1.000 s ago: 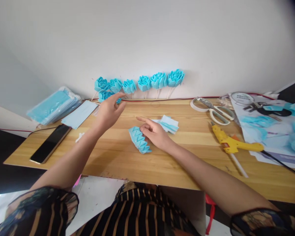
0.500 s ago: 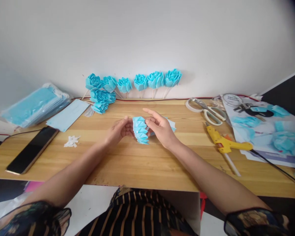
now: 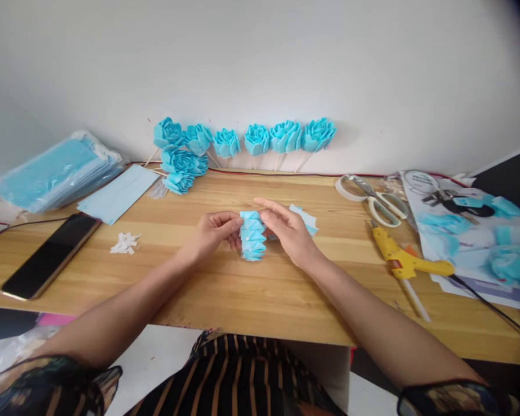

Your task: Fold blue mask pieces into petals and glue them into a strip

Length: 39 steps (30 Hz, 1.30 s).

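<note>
Between my hands is a folded strip of light blue fabric (image 3: 253, 237) with a row of pointed pleats, hanging down over the table. My left hand (image 3: 220, 231) pinches its upper left edge between thumb and fingers. At the upper right edge, my right hand (image 3: 288, 228) grips it with the thumb and a bent finger, the index finger stretched out. Just behind my right hand lie flat pale blue pieces (image 3: 304, 219), partly covered by it. Finished blue fabric flowers (image 3: 256, 139) on thin sticks lean on the wall beyond.
On the right lie a yellow glue gun (image 3: 405, 257), scissors (image 3: 385, 208), a tape roll (image 3: 349, 188) and blue scraps on paper (image 3: 442, 225). To the left are a phone (image 3: 49, 257), white snippets (image 3: 125, 243), a flat blue sheet (image 3: 118, 193) and a bagged mask stack (image 3: 56, 173).
The pleated strip has turned and now hangs straighter, its folds stacked one above another. My left fingers have shifted on its edge. The camera view has moved slightly.
</note>
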Tool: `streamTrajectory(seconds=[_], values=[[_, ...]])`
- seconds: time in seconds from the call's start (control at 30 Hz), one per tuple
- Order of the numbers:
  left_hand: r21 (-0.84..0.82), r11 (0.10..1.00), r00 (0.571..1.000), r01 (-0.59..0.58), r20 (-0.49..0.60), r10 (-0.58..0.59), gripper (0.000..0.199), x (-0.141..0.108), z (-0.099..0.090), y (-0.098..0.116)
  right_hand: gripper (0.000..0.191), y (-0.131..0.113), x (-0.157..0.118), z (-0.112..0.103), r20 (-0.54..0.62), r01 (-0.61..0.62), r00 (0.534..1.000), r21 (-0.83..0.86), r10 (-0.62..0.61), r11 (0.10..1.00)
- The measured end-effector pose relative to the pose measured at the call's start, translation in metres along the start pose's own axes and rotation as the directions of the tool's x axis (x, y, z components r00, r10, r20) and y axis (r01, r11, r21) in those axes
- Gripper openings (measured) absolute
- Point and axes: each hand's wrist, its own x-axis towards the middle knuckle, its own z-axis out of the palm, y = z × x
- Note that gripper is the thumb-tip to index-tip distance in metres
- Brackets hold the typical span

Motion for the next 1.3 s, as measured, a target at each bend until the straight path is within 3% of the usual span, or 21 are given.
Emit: streamTrajectory(seconds=[0.2,0.47,0.87,1.1,1.3], values=[[0.051,0.999,1.000,-0.018,0.022,0.017,0.043,-0.0002,0.0008,-0.0018,0.049,0.0014,-0.0003,0.0022,0.047,0.033,0.998,-0.064,-0.030,0.997],[0.028,0.999,0.998,-0.042,0.039,0.041,0.045,0.0029,-0.0016,-0.0078,0.037,-0.0014,-0.0016,0.0028,0.041,0.106,0.994,-0.144,-0.101,0.984],[0.079,0.997,0.998,-0.009,0.068,0.004,0.045,0.0001,0.0004,-0.0051,0.034,0.0015,-0.0024,0.0002,-0.039,0.038,0.998,-0.147,-0.044,0.988],[0.104,0.995,0.994,-0.012,0.110,0.000,0.043,-0.0034,0.0048,-0.0028,0.040,-0.0028,-0.0029,0.0028,0.033,0.052,0.998,-0.105,-0.049,0.993],[0.079,0.997,0.994,-0.019,0.105,0.010,0.047,-0.0054,0.0064,0.0001,0.042,-0.0027,-0.0025,0.0034,0.024,0.053,0.998,-0.099,-0.051,0.994]])
